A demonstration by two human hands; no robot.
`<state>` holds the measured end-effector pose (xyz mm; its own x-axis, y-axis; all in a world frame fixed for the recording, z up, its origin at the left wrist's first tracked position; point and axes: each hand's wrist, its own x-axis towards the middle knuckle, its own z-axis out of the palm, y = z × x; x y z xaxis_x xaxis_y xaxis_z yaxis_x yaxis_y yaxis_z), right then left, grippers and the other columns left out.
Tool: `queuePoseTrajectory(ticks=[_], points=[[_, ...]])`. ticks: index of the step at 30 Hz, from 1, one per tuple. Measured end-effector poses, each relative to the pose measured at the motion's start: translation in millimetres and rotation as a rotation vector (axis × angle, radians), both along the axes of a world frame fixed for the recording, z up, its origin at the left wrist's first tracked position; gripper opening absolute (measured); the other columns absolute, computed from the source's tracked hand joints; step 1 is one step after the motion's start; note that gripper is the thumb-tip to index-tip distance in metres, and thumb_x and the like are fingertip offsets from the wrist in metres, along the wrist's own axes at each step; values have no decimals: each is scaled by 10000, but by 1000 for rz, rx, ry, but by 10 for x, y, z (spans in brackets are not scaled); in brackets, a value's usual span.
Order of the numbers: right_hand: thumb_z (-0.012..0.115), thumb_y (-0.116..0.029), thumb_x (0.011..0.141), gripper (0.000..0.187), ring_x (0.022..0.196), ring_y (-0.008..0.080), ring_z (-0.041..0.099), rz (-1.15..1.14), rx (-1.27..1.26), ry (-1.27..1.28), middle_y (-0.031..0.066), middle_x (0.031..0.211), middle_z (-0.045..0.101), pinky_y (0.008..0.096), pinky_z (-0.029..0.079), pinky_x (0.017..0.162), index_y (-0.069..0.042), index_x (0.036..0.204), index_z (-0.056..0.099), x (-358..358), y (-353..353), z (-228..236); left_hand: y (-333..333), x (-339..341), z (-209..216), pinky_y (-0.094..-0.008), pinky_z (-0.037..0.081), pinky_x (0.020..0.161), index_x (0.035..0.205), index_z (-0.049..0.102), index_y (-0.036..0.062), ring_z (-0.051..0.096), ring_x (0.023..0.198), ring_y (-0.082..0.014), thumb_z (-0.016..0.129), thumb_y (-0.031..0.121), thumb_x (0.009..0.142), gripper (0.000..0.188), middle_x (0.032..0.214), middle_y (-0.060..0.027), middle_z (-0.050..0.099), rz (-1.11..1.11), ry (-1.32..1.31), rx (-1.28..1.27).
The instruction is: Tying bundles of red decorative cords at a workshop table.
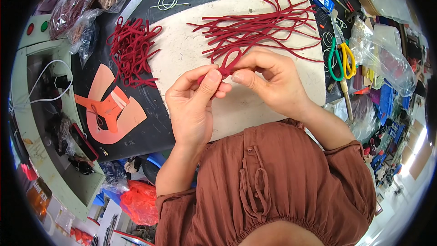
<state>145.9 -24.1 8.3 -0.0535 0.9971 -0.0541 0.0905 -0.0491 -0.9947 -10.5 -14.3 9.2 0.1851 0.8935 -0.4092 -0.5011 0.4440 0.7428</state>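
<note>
Both hands at frame centre: left hand (193, 98) and right hand (268, 79) have fingers pinched on a red cord (226, 66), knotting a loop; tightening it likely needs a steady pull.

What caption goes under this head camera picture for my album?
Two hands, left hand and right hand, pinch a looped red cord above a pale board.
</note>
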Motion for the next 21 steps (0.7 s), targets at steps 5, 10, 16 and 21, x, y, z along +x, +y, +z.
queuePoseTrajectory(ticks=[5, 10, 16, 21], points=[[598, -74, 778, 83, 627, 161, 515, 96, 37, -175, 78, 714, 565, 262, 412, 585, 1, 801, 622, 45, 20, 128, -24, 12, -6, -214, 451, 623, 956, 582, -39, 559, 660, -112, 585, 61, 832, 159, 798, -86, 609, 5, 95, 99], [605, -80, 771, 81, 620, 165, 505, 83, 84, -158, 76, 702, 549, 263, 401, 566, 1, 769, 599, 13, 26, 111, -19, 81, -25, -236, 441, 673, 924, 571, -32, 544, 734, -98, 561, 74, 854, 128, 830, -79, 593, 101, 220, 256], [609, -77, 769, 90, 612, 165, 501, 97, 105, -175, 77, 694, 536, 267, 386, 526, 4, 764, 571, -25, 20, 135, -17, 99, -36, -206, 419, 649, 870, 524, -5, 528, 720, -80, 507, 121, 895, 129, 803, -45, 556, 136, 191, 270], [600, -73, 775, 76, 611, 166, 502, 108, 82, -180, 73, 700, 538, 261, 382, 518, -1, 775, 573, -35, 23, 175, -18, 92, -26, -199, 418, 640, 852, 508, 1, 531, 700, -79, 499, 111, 897, 120, 793, -40, 544, 184, 229, 300]])
